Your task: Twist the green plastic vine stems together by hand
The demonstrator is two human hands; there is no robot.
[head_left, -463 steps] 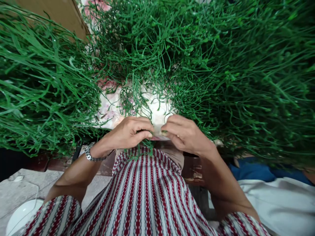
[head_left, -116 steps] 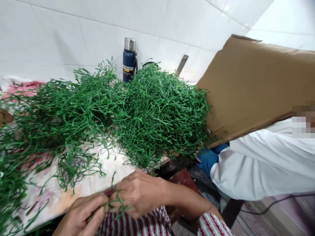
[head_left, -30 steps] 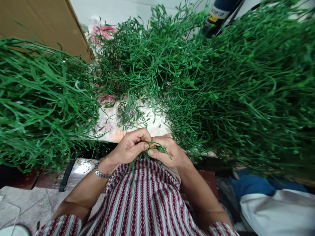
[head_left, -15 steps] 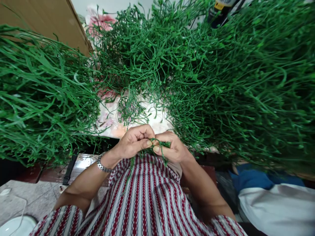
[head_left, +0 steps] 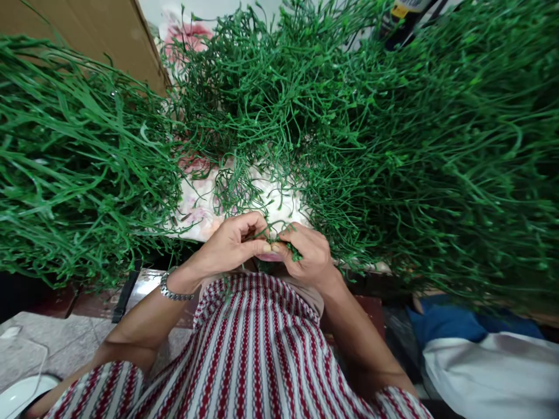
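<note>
In front of my waist, my left hand (head_left: 239,243) and my right hand (head_left: 308,253) meet, thumb tips almost touching. Between them they pinch a small green artificial stem (head_left: 276,226), which looks like plastic. The left fingers are curled, with thumb and forefinger together. The right fingers are wrapped round the same piece, and green bits (head_left: 294,251) poke out from under them. My fingers hide how the pieces join. Just beyond lies a small loose clump of stems (head_left: 238,189) on a flowered table cover (head_left: 196,201).
Large heaps of green stems stand at the left (head_left: 82,169), at the back (head_left: 279,87) and at the right (head_left: 437,163). A cardboard box (head_left: 91,35) is at the back left, a dark bottle (head_left: 399,26) at the back right. White cloth (head_left: 489,372) lies at the lower right.
Both hands have risen slightly toward the table. The green strands that hung from them over the striped shirt now show less. The view has shifted a little.
</note>
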